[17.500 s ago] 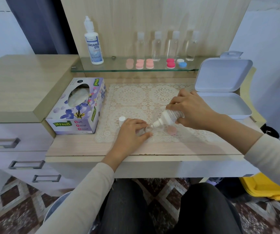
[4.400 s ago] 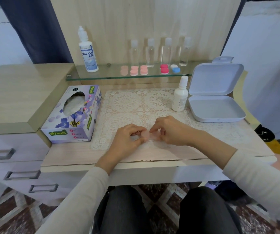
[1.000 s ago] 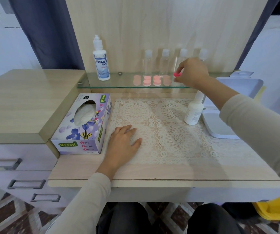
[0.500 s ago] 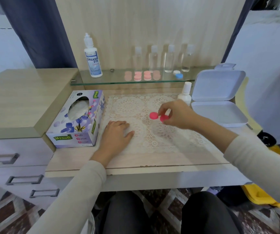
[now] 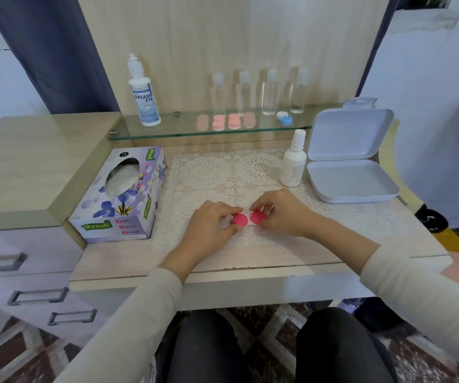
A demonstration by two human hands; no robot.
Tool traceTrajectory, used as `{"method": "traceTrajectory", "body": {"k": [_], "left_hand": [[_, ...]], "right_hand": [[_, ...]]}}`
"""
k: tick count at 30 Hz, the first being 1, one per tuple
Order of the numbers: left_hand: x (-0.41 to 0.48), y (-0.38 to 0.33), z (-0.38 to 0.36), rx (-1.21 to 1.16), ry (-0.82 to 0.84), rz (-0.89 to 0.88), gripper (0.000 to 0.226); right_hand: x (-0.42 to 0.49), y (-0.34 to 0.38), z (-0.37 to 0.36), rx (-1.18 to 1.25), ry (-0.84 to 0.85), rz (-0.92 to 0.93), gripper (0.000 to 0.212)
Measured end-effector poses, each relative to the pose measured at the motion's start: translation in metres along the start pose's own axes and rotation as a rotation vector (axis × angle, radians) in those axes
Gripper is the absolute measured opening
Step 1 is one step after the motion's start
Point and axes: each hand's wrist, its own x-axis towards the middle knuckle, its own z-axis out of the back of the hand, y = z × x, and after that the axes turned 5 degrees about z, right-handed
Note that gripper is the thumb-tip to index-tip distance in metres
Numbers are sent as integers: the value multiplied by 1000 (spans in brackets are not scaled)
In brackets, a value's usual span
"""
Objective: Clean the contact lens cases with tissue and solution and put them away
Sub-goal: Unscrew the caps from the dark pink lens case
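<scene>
A contact lens case with two hot-pink caps (image 5: 240,219) lies on the lace mat (image 5: 223,175) near the table's front. My left hand (image 5: 213,228) pinches its left cap and my right hand (image 5: 281,214) pinches its right cap. A small white solution bottle (image 5: 293,164) stands upright at the mat's right edge. The tissue box (image 5: 123,200) sits at the left with tissue showing in its opening. Several pale pink cases (image 5: 225,122) and a white and blue case (image 5: 285,118) lie on the glass shelf (image 5: 167,132).
An open white box (image 5: 352,186) sits at the right, lid up. On the shelf stand a tall Dream Eye bottle (image 5: 143,95) and several small clear bottles (image 5: 268,92). A wooden cabinet top (image 5: 29,156) with drawers lies to the left.
My right hand took the pink case from the shelf and brought it down onto the mat. My left hand lifted off the mat and now pinches the case's left cap.
</scene>
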Motion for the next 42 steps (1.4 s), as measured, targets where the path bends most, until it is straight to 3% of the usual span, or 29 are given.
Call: {"method": "traceTrajectory", "body": {"k": [4, 9, 16, 21, 26, 33, 38, 42], "left_hand": [[2, -2, -2, 166, 79, -43, 36], [1, -6, -5, 271, -2, -44, 32], [0, -5, -6, 160, -109, 84, 46], [-8, -13, -5, -255, 61, 75, 50], [-13, -8, -4, -245, 9, 30, 45], [-6, -7, -5, 6, -3, -9, 38], [-7, -9, -1, -150, 47, 19, 53], [-11, -7, 2, -188, 110, -46, 50]], "right_hand": [[-1, -2, -1, -30, 20, 13, 13], [-2, 0, -3, -70, 15, 31, 17], [-5, 2, -6, -100, 19, 48, 20], [-5, 1, -5, -100, 10, 43, 23], [-6, 1, -3, -89, 25, 46, 26], [-8, 4, -3, -85, 34, 65, 27], [-8, 3, -2, -76, 28, 67, 26], [-8, 4, -2, -60, 25, 65, 27]]}}
